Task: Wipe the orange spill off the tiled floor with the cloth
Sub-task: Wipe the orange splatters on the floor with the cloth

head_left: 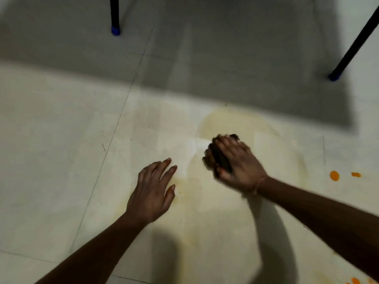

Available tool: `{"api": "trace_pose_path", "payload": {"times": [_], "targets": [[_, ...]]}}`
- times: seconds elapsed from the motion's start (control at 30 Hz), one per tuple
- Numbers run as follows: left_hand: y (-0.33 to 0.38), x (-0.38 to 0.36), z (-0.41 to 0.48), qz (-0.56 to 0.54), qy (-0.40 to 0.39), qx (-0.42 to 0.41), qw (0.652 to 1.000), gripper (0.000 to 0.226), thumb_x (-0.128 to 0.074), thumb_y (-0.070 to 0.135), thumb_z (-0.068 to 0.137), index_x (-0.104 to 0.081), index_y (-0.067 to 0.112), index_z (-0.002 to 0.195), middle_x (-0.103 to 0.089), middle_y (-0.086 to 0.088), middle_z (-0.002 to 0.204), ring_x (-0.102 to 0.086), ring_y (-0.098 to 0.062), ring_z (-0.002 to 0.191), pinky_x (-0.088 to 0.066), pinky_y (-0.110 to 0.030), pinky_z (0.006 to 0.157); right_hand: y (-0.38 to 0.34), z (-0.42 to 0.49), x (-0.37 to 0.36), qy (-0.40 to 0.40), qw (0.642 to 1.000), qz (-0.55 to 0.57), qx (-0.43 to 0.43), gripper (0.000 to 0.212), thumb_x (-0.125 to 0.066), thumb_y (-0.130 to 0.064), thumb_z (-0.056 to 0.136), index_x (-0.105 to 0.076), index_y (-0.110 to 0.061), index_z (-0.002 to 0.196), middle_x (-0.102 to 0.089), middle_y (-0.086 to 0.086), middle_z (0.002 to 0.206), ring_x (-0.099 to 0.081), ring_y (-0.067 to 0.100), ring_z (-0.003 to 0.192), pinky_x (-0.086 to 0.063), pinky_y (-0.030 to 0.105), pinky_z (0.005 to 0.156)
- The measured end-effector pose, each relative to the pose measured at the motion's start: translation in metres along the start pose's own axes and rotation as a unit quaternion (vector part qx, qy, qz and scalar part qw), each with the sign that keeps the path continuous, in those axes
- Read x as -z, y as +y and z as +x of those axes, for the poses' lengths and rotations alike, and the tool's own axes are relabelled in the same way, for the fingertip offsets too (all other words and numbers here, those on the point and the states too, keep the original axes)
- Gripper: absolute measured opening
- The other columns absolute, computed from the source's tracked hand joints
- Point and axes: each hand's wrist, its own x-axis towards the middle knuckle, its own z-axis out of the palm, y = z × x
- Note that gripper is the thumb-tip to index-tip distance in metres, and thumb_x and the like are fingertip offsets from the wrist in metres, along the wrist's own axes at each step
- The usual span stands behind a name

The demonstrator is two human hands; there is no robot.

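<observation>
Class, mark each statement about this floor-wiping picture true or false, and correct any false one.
1. The right hand grips a dark cloth. True.
2. The left hand holds a second cloth. False: its fingers are straight and it holds nothing.
3. Bright orange drops lie on the floor to the right of the cloth. True.
4. The black legs end in red tips. False: their caps are blue.
</observation>
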Motion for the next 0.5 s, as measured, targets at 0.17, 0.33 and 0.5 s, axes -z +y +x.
{"api": "trace_pose_path", "payload": {"times": [0.17, 0.33, 0.5], "targets": [[-0.002, -0.004, 0.001, -0.007, 0.025, -0.015, 1.000, 0.051, -0.043, 0.033, 0.091, -0.047, 0.017, 0.139, -0.038, -0.002, 0.151, -0.037, -0.025, 0.132, -0.031, -0.041, 0.108, -0.001, 0.140, 0.011, 0.097, 0.969, 0.003, -0.229, 0.078, -0.036, -0.057, 0.083, -0.035, -0.010, 0.145, -0.037, 0.015, 0.151, -0.029, 0.029, 0.141, -0.016, 0.045, 0.118], [-0.002, -0.001, -0.001, -0.014, 0.030, -0.012, 0.999, 0.049, -0.044, 0.026, 0.091, -0.047, 0.012, 0.138, -0.044, -0.005, 0.146, -0.041, -0.027, 0.131, -0.034, -0.045, 0.107, -0.069, 0.065, -0.027, -0.010, 0.999, 0.010, 0.039, 0.078, -0.051, -0.052, 0.085, -0.029, -0.016, 0.151, -0.030, 0.007, 0.158, -0.022, 0.023, 0.146, -0.014, 0.037, 0.119], [-0.003, -0.002, 0.002, -0.030, 0.053, -0.014, 0.998, 0.047, -0.039, 0.024, 0.091, -0.049, 0.010, 0.135, -0.044, -0.006, 0.146, -0.041, -0.026, 0.131, -0.031, -0.041, 0.109, -0.010, 0.072, -0.003, 0.070, 0.979, 0.009, -0.191, 0.075, -0.041, -0.051, 0.084, -0.032, -0.016, 0.150, -0.030, 0.011, 0.157, -0.023, 0.027, 0.145, -0.018, 0.041, 0.118]]}}
